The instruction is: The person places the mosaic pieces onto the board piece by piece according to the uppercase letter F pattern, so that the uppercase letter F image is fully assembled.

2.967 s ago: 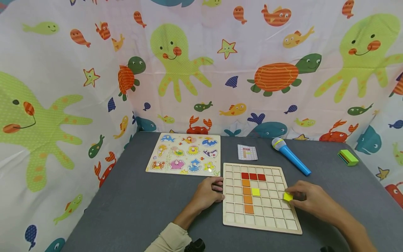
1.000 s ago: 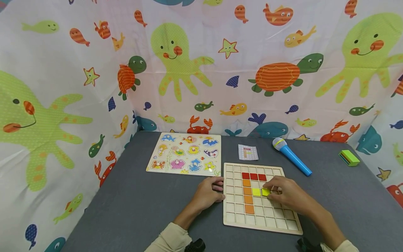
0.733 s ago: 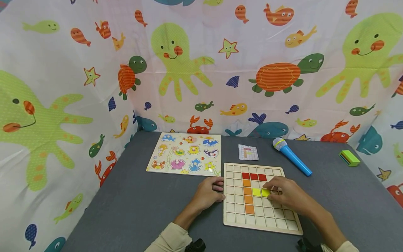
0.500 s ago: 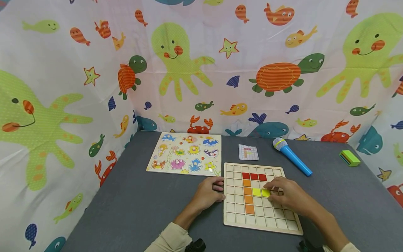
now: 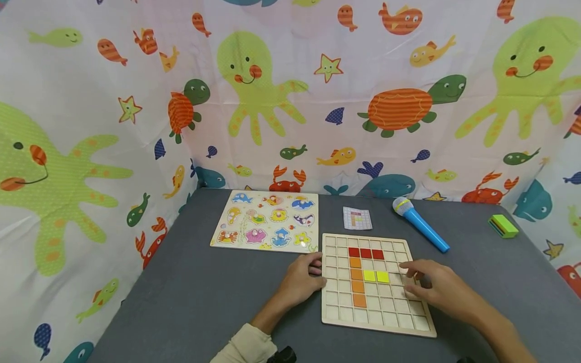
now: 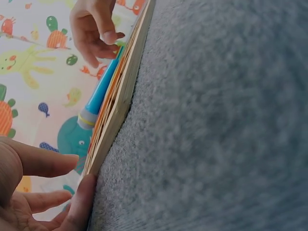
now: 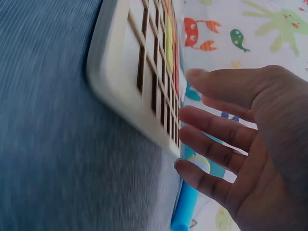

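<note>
In the head view a wooden grid board (image 5: 381, 315) lies on the dark table. Set in its cells are a row of red squares (image 5: 365, 253), a column of orange squares (image 5: 356, 287) and two yellow squares (image 5: 376, 276) side by side. My left hand (image 5: 300, 280) rests at the board's left edge; in the left wrist view its thumb (image 6: 83, 202) touches the edge and its fingers are loose. Over the board's right side is my right hand (image 5: 436, 287), holding nothing, its fingers (image 7: 211, 151) spread apart in the right wrist view.
Behind the board lie a small printed grid card (image 5: 357, 219) and a blue toy microphone (image 5: 422, 225). A sea-animal puzzle board (image 5: 265, 220) is at the back left. A green block-shaped stack (image 5: 503, 226) sits at the far right. A printed curtain (image 5: 290, 96) encloses the table.
My right hand brought a yellow square from the board's right edge to the cell beside the other yellow square, let go, and moved back right. The left hand stayed at the left edge.
</note>
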The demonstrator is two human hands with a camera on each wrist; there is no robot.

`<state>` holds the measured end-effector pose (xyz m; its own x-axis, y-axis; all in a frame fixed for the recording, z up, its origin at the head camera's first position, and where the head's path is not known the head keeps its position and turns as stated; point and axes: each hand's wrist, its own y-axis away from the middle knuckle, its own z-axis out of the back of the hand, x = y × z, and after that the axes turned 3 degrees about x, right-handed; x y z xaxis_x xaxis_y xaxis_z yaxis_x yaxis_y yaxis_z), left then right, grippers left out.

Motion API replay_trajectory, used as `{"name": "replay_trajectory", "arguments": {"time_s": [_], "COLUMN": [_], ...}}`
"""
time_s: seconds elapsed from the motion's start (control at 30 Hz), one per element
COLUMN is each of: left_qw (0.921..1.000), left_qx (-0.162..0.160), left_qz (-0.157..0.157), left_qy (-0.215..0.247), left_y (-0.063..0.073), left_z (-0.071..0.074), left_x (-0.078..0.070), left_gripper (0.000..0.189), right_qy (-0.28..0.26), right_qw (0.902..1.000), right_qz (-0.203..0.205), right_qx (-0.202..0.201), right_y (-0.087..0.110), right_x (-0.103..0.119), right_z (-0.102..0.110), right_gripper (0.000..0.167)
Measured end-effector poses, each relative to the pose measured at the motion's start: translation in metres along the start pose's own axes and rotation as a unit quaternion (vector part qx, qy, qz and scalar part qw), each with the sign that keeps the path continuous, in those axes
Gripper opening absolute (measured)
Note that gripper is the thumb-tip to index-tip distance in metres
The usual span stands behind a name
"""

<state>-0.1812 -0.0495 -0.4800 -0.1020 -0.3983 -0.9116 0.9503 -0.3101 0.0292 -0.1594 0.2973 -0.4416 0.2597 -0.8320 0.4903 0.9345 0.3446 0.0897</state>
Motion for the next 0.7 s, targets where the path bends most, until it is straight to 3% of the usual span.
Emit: {"name": "replay_trajectory", "arguments": {"time_s": [0.4,0.53,0.7], "left_qw": [0.9911,0.9811,0.9568], "left_qx": [0.031,0.040,0.028], "left_qz": [-0.060,-0.084,-0.138], "left_qy": [-0.115,-0.170,-0.255], "left_y": [0.012,0.011,0.001], "left_z": [0.010,0.022,0.048], "left_x": [-0.008,-0.007,-0.001], "left_gripper": [0.058,0.058,0.060], "right_qy": [0.053,0.081,0.101], "right_qw": [0.9981,0.9955,0.9931], "right_qz": [-0.033,-0.048,-0.056], "right_qx": [-0.002,-0.013,-0.020], "right_y": [-0.004,-0.008,-0.019], "right_x": [-0.034,-0.045,-0.060], "right_z": [0.023,0.034,0.052], "right_gripper": [0.071,0.077,0.080]}}
